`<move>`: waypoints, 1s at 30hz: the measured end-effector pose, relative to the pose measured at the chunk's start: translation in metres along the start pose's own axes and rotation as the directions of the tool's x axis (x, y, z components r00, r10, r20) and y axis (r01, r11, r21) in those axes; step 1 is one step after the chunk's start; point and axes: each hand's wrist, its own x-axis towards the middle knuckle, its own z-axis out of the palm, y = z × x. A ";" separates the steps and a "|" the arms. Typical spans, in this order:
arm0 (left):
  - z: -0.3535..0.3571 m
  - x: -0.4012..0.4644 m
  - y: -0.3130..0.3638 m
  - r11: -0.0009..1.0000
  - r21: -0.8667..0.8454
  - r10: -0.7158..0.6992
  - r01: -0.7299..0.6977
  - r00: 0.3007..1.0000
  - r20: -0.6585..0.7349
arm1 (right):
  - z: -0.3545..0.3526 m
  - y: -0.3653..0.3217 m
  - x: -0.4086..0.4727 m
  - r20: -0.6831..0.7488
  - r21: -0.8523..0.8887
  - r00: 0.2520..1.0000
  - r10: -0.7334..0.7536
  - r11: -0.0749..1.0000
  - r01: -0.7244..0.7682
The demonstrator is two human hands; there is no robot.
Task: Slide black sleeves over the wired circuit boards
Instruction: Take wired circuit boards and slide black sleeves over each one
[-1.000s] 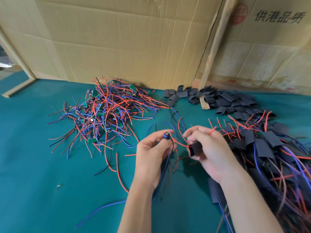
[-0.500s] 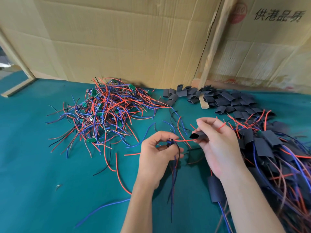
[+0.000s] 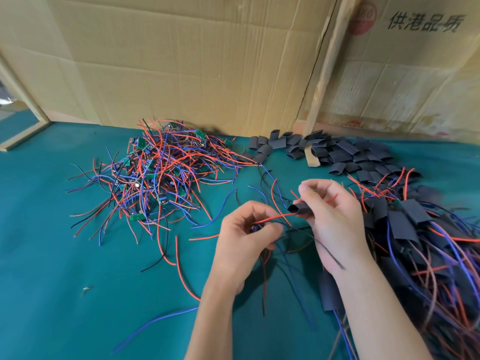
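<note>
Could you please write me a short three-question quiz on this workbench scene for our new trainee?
1. True or false: the right hand holds a black sleeve with a red wire running into its open end.
2. Which pile lies at the far edge of the green table, against the cardboard wall? A) empty sleeves B) sleeved boards C) bare wired boards
3. Fill in: the left hand pinches a small ____ board with its wires hanging below.

Key: 1 true; 2 A; 3 circuit (mostly hidden by the fingers).
</note>
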 end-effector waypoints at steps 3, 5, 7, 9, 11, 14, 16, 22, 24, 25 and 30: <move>-0.002 0.000 -0.001 1.000 0.023 0.019 -0.019 0.999 0.030 | 0.002 0.001 -0.001 0.013 -0.050 1.000 -0.013 0.999 0.013; -0.002 -0.001 -0.002 0.999 0.044 0.007 -0.009 0.999 0.047 | 0.004 0.000 -0.001 0.017 -0.032 1.000 0.007 0.999 -0.007; -0.001 -0.001 -0.002 0.999 0.033 -0.009 0.007 0.998 0.063 | 0.004 0.000 -0.002 0.023 0.002 0.999 0.029 1.000 -0.029; -0.001 -0.002 -0.001 1.000 -0.005 -0.017 0.017 0.997 0.078 | 0.003 -0.001 -0.002 0.032 0.021 0.999 0.041 0.999 -0.041; -0.002 -0.002 0.000 0.998 -0.051 -0.030 0.034 0.996 0.083 | 0.001 -0.002 -0.002 0.041 0.047 0.997 0.061 0.997 -0.062; -0.007 -0.001 0.001 0.987 -0.149 -0.046 0.056 0.997 0.069 | -0.001 -0.003 0.000 0.053 0.078 0.993 0.104 0.991 -0.108; -0.010 0.000 0.001 0.978 -0.197 -0.056 0.064 0.997 0.048 | -0.001 -0.004 0.001 0.060 0.108 0.991 0.120 0.986 -0.126; -0.011 0.002 -0.001 0.973 -0.226 -0.067 0.053 0.996 -0.058 | 0.000 -0.006 0.000 0.040 0.194 0.994 0.098 0.975 -0.104; -0.010 0.002 -0.002 0.977 -0.213 -0.059 0.033 0.991 -0.120 | 0.001 -0.007 -0.001 0.022 0.199 0.996 0.087 0.976 -0.090; -0.009 0.003 -0.003 0.978 -0.209 -0.056 0.023 0.987 -0.151 | 0.001 -0.007 -0.001 0.016 0.201 0.997 0.082 0.976 -0.084; -0.004 0.004 -0.003 0.976 -0.215 -0.033 -0.020 0.969 -0.243 | 0.001 -0.008 -0.001 -0.014 0.189 0.997 0.070 0.980 -0.066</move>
